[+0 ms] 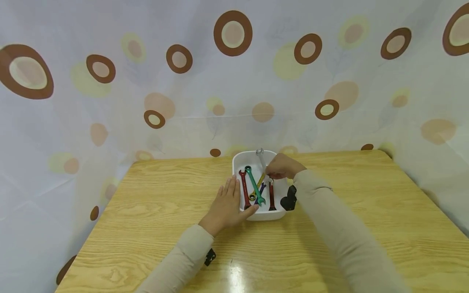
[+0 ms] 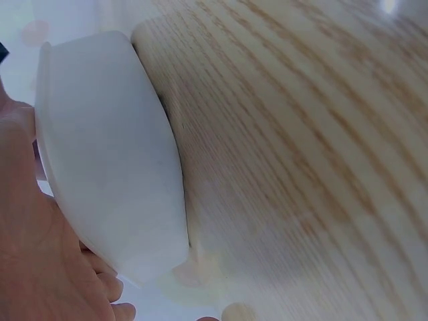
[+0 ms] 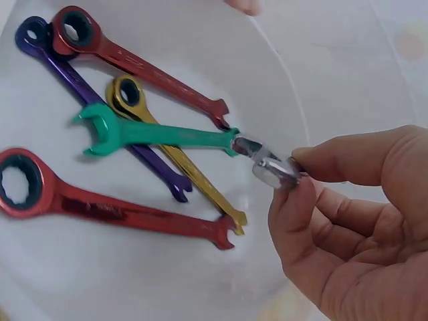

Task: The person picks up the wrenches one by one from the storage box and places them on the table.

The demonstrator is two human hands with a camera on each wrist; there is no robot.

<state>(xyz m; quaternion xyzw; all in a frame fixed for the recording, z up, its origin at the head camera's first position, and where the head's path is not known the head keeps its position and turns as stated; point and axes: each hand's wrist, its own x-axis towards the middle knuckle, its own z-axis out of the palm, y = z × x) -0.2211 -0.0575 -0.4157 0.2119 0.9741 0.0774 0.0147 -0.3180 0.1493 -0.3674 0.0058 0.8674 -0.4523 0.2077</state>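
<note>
A white plastic basin (image 1: 267, 217) with several colored ratcheting wrenches in it stands near the table's back edge. My right hand (image 1: 283, 166) is over its right side and pinches a silver wrench (image 1: 261, 158) between thumb and fingertips. Seen end-on in the right wrist view, that silver wrench (image 3: 275, 172) overlaps the green wrench (image 3: 167, 134). Below the green one cross a purple wrench (image 3: 75, 79) and a yellow wrench (image 3: 194, 176). Two red wrenches lie to either side. With fingers straight, my left hand (image 1: 224, 208) rests on the basin's left rim, thumb across the near corner.
The basin sits on a light wood-grain table (image 1: 176, 203). A pale curtain (image 1: 205, 93) with brown and yellow circles hangs behind the table and along both sides. Dark wrist-camera mounts show at both sleeves.
</note>
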